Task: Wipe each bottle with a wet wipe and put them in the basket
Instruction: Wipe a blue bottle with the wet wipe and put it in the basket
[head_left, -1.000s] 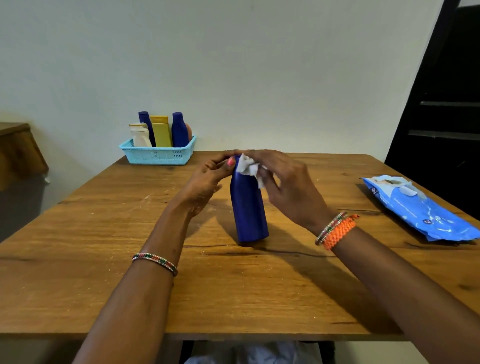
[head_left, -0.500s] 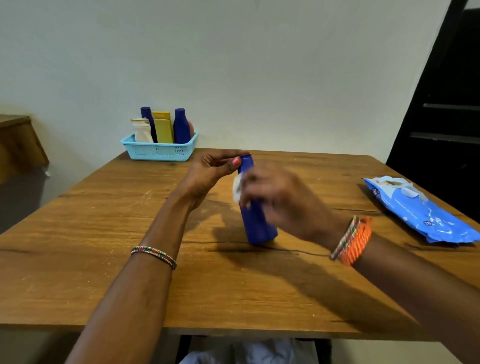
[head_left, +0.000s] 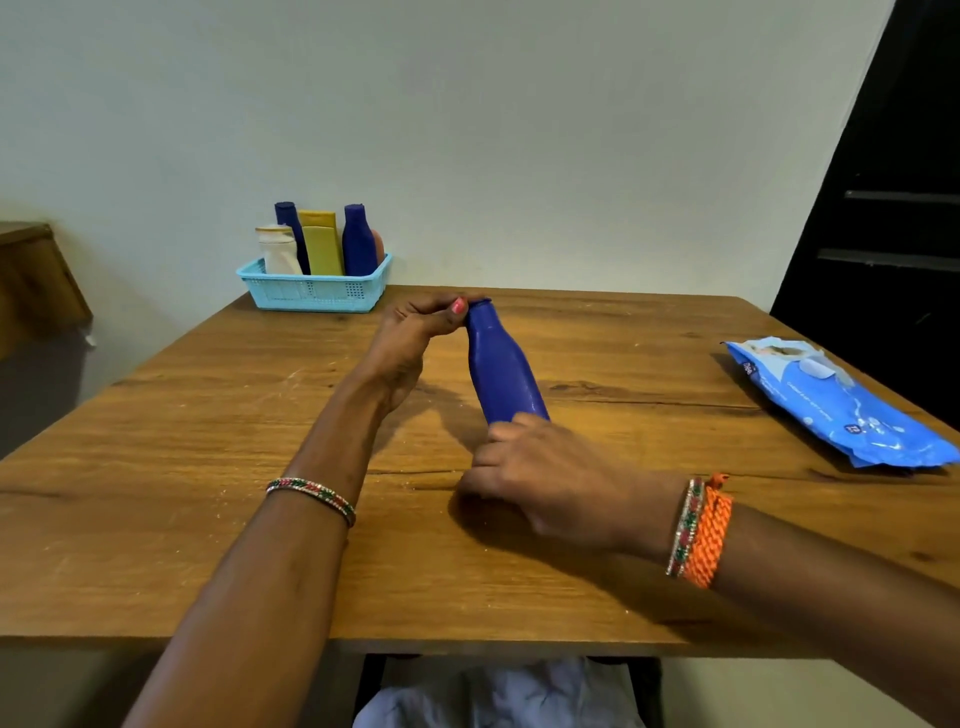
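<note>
Where the wooden table (head_left: 156, 415) fills the lower half of the frame, its grain runs side to side, with dark cracks and pale scratches across the top. At centre stands a dark blue bottle (head_left: 501, 374), tilted with its cap leaning toward the upper left. The left hand (head_left: 410, 343) pinches the cap between thumb and fingertips. The right hand (head_left: 540, 483) is curled around the bottle's base, low against the tabletop; the wet wipe is not visible, so whether it sits under that hand cannot be told. In the upper left, at the table's far edge against a plain pale wall (head_left: 519, 130), a light blue basket (head_left: 311, 293) holds several upright bottles: two dark blue, one yellow, one white. At the right edge lies a blue pack of wet wipes (head_left: 841, 410), flat on the wood. A dark doorway (head_left: 893, 208) occupies the upper right.
</note>
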